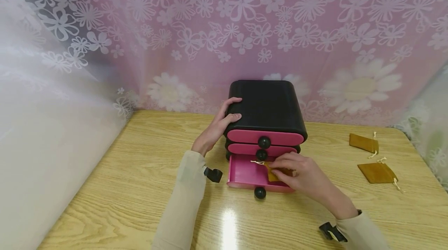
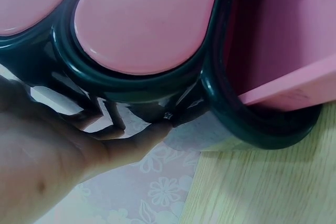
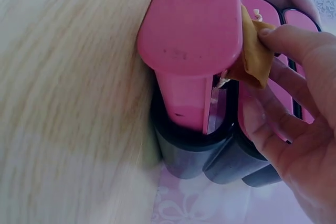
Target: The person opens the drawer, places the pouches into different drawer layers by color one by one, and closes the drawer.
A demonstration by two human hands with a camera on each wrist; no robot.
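A black drawer unit [image 1: 266, 104] with pink drawer fronts stands on the table, its bottom drawer [image 1: 241, 170] pulled out. My left hand [image 1: 217, 127] rests against the unit's left side, with fingertips and thumb over the top edge. In the left wrist view, the fingers [image 2: 139, 142] touch the glossy black side. Over the right part of the pulled-out drawer, my right hand [image 1: 297, 172] pinches a mustard-brown drawstring pouch [image 1: 273, 175] between thumb and fingers. The right wrist view shows the pouch [image 3: 256, 56] at the drawer's rim, partly behind the drawer front.
Two more drawstring pouches, one farther back [image 1: 363, 143] and one nearer [image 1: 377, 173], lie on the wooden table [image 1: 140, 187] to the right. Round black knobs [image 1: 260, 193] stick out from the drawer fronts. A flowered curtain [image 1: 210, 48] hangs behind the table.
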